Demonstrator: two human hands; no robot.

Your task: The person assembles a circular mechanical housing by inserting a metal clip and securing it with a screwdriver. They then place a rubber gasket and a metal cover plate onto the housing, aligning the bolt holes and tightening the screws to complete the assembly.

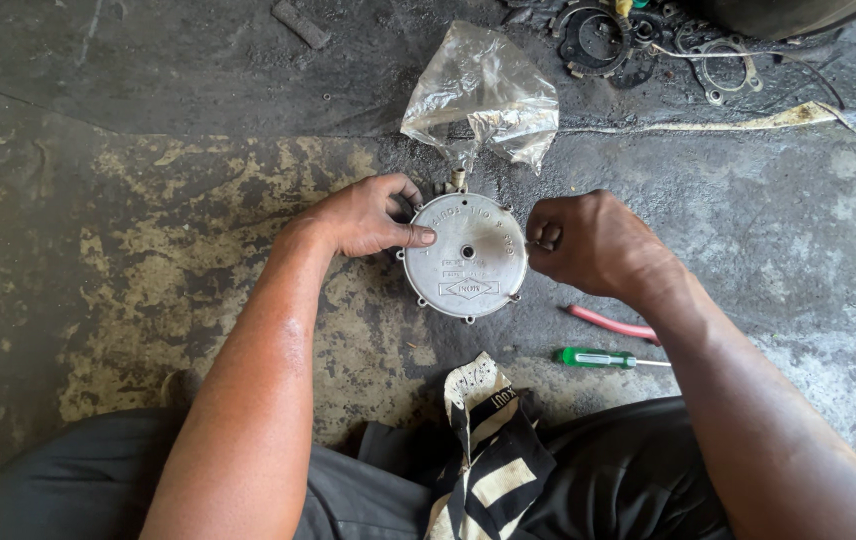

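Observation:
A round grey metal cover (465,257) with a small centre hole and bolt lugs around its rim lies flat on the stained floor. My left hand (368,215) grips its left edge, thumb resting on the top face. At the cover's right rim, my right hand (588,243) is closed in a fist, fingers pinched together on something small that I cannot make out. A brass fitting (457,180) sticks out at the cover's far edge.
A crumpled clear plastic bag (483,95) lies just beyond the cover. A green-handled screwdriver (598,358) and a red-handled tool (613,325) lie by my right forearm. Metal rings and gaskets (598,40) sit at the far right. A striped cloth (483,450) rests on my lap.

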